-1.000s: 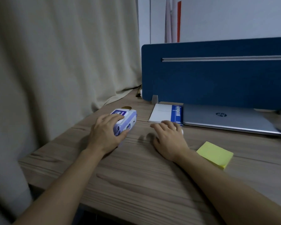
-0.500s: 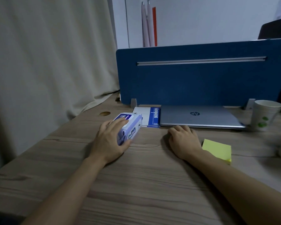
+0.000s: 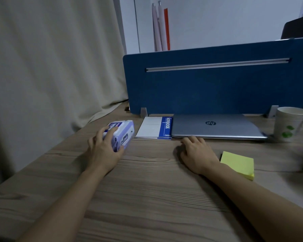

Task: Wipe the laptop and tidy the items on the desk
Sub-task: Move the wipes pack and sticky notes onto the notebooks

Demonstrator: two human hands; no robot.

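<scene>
A closed silver laptop (image 3: 215, 126) lies flat against the blue divider. Left of it sits a white and blue notebook (image 3: 155, 127). My left hand (image 3: 104, 150) grips the near end of a blue and white pack of wet wipes (image 3: 123, 134), fingers curled over its top and thumb under its side. My right hand (image 3: 196, 152) rests palm down on the wooden desk (image 3: 147, 189), just in front of the laptop's front left corner, fingers loosely bent and holding nothing. A yellow sticky note pad (image 3: 238, 164) lies right of that wrist.
A blue divider panel (image 3: 217, 84) stands along the back of the desk. A stack of paper cups (image 3: 289, 124) with green spots stands at the laptop's right end. A beige curtain (image 3: 51, 67) hangs at the left. A blurred object shows at the right edge.
The view has swung to the right, bringing the paper cups into sight. My right hand slid right from the notebook to the laptop's corner. My left hand kept its hold on the wipes pack.
</scene>
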